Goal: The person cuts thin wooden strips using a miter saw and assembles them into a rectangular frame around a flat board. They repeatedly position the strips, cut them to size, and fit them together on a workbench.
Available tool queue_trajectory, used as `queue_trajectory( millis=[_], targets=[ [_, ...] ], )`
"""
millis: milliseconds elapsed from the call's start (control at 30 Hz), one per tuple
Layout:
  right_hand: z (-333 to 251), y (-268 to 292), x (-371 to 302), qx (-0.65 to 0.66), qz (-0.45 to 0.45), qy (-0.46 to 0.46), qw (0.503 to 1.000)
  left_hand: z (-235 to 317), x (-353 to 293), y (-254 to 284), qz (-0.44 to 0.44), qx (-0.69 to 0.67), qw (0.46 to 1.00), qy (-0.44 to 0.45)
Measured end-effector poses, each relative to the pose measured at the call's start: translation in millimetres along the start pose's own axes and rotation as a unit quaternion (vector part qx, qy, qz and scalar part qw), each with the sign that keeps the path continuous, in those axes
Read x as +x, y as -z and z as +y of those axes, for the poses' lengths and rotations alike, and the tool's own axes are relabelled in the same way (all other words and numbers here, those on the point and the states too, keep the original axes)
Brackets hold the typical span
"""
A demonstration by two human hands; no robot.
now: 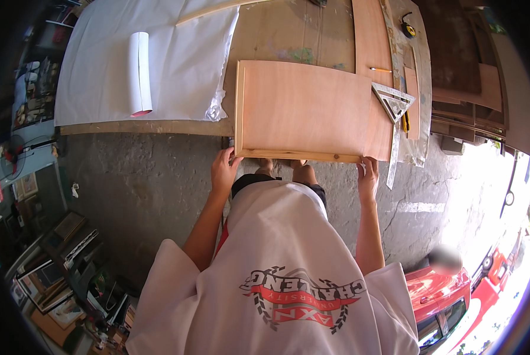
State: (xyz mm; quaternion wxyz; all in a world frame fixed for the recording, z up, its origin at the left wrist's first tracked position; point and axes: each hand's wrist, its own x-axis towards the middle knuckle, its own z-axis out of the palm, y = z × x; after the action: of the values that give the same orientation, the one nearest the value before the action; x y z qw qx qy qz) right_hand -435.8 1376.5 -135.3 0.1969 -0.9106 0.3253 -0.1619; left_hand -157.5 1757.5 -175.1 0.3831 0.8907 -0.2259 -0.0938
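A light-brown plywood panel lies at the near edge of the work table. A thin wooden strip runs along its near edge, and a second wooden strip lines its left side. My left hand has its fingers closed at the near left corner, on the end of the near strip. Toward the strip's other end, my right hand pinches it between thumb and fingers. Right of the panel rest a triangular speed square and a long metal ruler, which juts past the table edge.
White sheeting covers the table's left part, with a white roll on it. A pencil and tape measure lie at right. Stacked boards stand far right; frames crowd the lower left. A red car is lower right.
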Motion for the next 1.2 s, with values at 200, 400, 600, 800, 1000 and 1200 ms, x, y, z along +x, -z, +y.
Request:
queue_trajectory(
  millis=[200,400,600,800,1000,1200],
  targets=[
    [3,0,4,0.027,-0.01,-0.003,1.0,-3,0,-12,0.013,-0.073,0.997,0.027],
    [0,0,-13,0.038,-0.037,0.017,0.998,-15,-17,1,0.036,-0.05,0.998,0.003],
    [-1,-5,-19,0.073,-0.021,-0.003,0.997,-11,-9,10,0.037,-0.002,0.999,-0.018],
    [10,-4,-7,0.088,0.012,0.009,0.996,6,23,8,0.002,-0.063,0.997,0.036],
    [17,-14,-18,0.126,0.005,-0.071,0.989,1,14,6,0.03,-0.04,0.999,-0.003],
    [28,-16,-15,0.099,0.009,-0.017,0.995,-3,11,-2,0.072,-0.012,0.997,0.019]
  ],
)
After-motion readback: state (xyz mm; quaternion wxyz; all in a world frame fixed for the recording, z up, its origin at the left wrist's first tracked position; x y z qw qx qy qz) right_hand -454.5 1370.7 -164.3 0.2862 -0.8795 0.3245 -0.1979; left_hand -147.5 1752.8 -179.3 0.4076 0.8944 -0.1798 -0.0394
